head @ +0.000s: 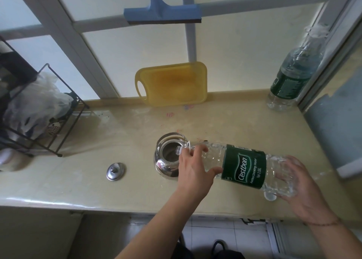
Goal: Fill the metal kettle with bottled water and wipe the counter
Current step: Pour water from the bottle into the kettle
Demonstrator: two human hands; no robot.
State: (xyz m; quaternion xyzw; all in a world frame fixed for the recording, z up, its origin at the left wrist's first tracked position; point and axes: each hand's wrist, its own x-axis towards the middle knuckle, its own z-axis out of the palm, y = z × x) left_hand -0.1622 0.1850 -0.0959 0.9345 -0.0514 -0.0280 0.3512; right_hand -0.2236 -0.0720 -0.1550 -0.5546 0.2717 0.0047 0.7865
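A shiny metal kettle (166, 167) stands open on the beige counter (78, 176), its handle folded back. A large clear water bottle (243, 165) with a green label lies almost level above the counter, its uncapped mouth over the kettle's opening. My left hand (193, 167) grips the bottle's shoulder near the neck. My right hand (299, 182) supports the bottle's base. The kettle's lid (116, 171) rests on the counter to the left. A white bottle cap (270, 196) lies on the counter under the bottle's base.
A yellow cutting board (172, 83) leans against the window at the back. A second water bottle (291, 76) stands at the back right. A black wire rack (39, 109) with plastic bags stands at the left. A blue squeegee (162, 13) hangs on the window frame.
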